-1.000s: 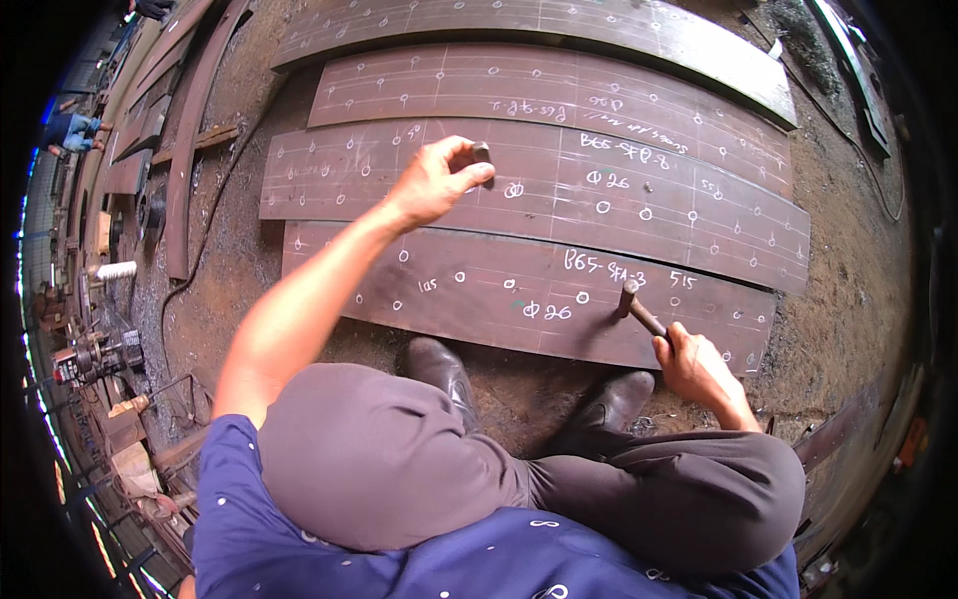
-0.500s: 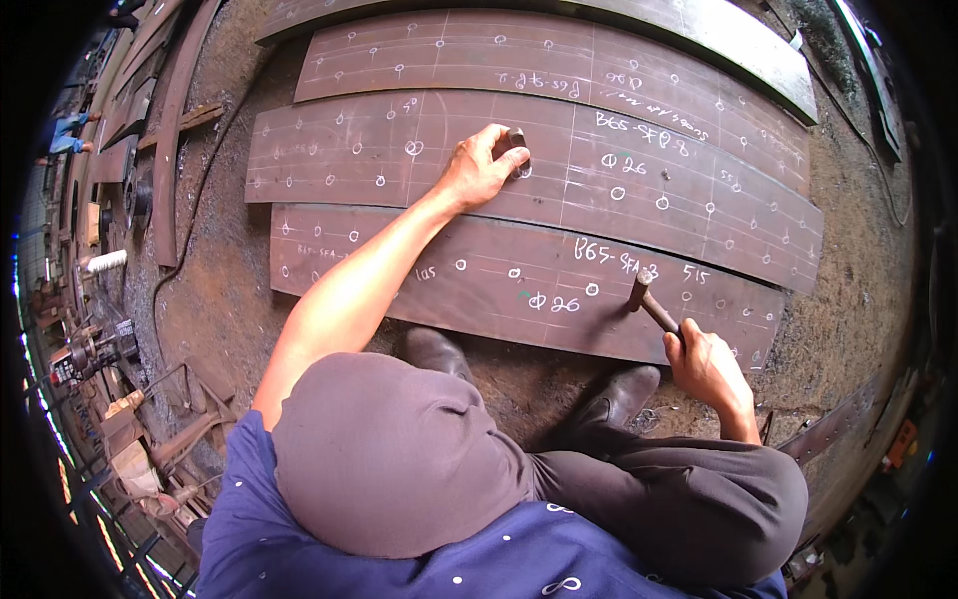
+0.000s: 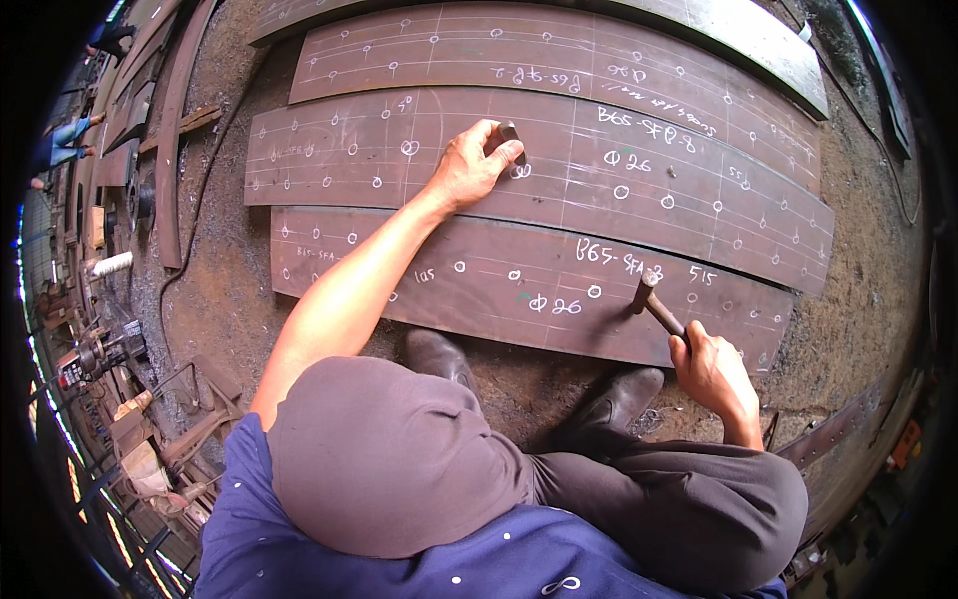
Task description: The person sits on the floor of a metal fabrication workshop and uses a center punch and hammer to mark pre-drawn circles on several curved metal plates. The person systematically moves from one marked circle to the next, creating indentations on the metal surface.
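My left hand (image 3: 471,165) is closed in a pinch around a short dark punch (image 3: 512,140). It is over the middle steel plate (image 3: 479,115), beside a chalk circle at the plate's centre. Whether the punch's tip touches the plate cannot be made out. My right hand (image 3: 717,374) grips a hammer (image 3: 664,311) by its handle. The hammer's head is above the nearest steel plate (image 3: 449,304), with a shadow to its left. Chalk lines, small circles and handwritten marks cover both plates.
Farther away lie another marked plate (image 3: 459,60) and a bare, shiny plate (image 3: 738,40). My boots (image 3: 624,399) stand at the near plate's edge. Steel offcuts and a dark cable (image 3: 205,170) are at left. Another person's legs (image 3: 70,135) show at the far left.
My left hand and the punch have shifted slightly up and left, leaving more of the chalk circle visible. The hammer has barely moved. The view has shifted a little.
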Motion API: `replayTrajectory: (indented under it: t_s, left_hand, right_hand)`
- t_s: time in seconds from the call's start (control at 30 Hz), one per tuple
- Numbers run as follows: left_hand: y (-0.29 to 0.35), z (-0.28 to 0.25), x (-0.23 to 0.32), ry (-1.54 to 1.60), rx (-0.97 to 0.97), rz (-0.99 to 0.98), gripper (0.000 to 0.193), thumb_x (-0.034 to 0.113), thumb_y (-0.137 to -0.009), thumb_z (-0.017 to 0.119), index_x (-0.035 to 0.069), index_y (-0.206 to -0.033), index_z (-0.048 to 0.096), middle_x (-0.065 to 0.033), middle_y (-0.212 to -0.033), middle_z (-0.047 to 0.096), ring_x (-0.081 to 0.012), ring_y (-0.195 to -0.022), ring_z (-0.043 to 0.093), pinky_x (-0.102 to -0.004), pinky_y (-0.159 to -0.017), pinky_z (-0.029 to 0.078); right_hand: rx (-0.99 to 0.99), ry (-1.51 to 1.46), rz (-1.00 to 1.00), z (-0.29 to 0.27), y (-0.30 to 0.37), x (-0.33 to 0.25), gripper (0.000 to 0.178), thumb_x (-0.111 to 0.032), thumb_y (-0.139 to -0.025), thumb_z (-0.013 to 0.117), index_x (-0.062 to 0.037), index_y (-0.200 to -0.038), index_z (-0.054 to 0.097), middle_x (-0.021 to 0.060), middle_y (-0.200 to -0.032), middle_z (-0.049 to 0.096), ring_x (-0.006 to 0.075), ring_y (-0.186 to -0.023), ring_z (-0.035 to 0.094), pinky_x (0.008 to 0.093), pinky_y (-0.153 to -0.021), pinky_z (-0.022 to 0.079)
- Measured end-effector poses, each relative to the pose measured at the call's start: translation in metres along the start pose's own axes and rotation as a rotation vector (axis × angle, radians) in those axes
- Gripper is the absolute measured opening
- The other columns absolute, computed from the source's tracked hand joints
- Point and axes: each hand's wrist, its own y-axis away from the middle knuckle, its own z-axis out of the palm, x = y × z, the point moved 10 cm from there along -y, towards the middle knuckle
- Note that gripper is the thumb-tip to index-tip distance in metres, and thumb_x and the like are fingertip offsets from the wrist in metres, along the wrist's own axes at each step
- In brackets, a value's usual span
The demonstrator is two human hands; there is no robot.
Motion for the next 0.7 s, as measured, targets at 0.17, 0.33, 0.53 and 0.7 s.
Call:
replayTrajectory:
  t_s: [0.17, 0.33, 0.53, 0.7]
  left_hand:
    - [0.002, -0.002, -0.001, -0.020, -0.004, -0.003, 0.030, 0.026, -0.103, 0.070, 0.002, -0.119, 0.065, -0.0048, -0.103, 0.076, -0.0109, -0.095, 0.070, -0.0297, -0.086, 0.055]
    - [0.004, -0.003, 0.001, -0.058, 0.006, 0.004, 0.030, 0.027, -0.102, 0.072, 0.003, -0.118, 0.066, -0.0050, -0.103, 0.076, -0.0117, -0.095, 0.070, -0.0309, -0.086, 0.055]
    - [0.002, -0.001, 0.007, -0.104, 0.003, 0.028, 0.032, 0.028, -0.101, 0.074, 0.003, -0.120, 0.067, -0.0062, -0.106, 0.077, -0.0136, -0.098, 0.071, -0.0322, -0.088, 0.055]
    - [0.003, 0.000, 0.003, -0.087, -0.005, 0.014, 0.032, 0.029, -0.100, 0.074, 0.003, -0.118, 0.068, -0.0067, -0.106, 0.078, -0.0146, -0.100, 0.072, -0.0329, -0.089, 0.056]
  right_hand:
    - [0.006, -0.008, -0.015, 0.003, -0.004, -0.001, 0.032, -0.028, -0.103, 0.061, 0.0007, -0.092, 0.055, 0.0307, -0.075, 0.065, 0.0525, -0.078, 0.067, 0.0586, -0.069, 0.051]
    - [-0.017, 0.004, -0.006, 0.001, -0.004, -0.006, 0.032, -0.028, -0.103, 0.061, 0.0008, -0.092, 0.055, 0.0312, -0.076, 0.066, 0.0530, -0.079, 0.067, 0.0586, -0.069, 0.051]
    - [-0.025, 0.030, 0.010, -0.001, -0.002, -0.006, 0.033, -0.031, -0.103, 0.060, 0.0009, -0.096, 0.058, 0.0293, -0.076, 0.068, 0.0506, -0.079, 0.070, 0.0579, -0.074, 0.054]
    - [-0.028, 0.036, 0.007, -0.001, -0.004, -0.007, 0.033, -0.031, -0.103, 0.060, 0.0013, -0.095, 0.057, 0.0297, -0.076, 0.068, 0.0510, -0.079, 0.070, 0.0581, -0.074, 0.054]
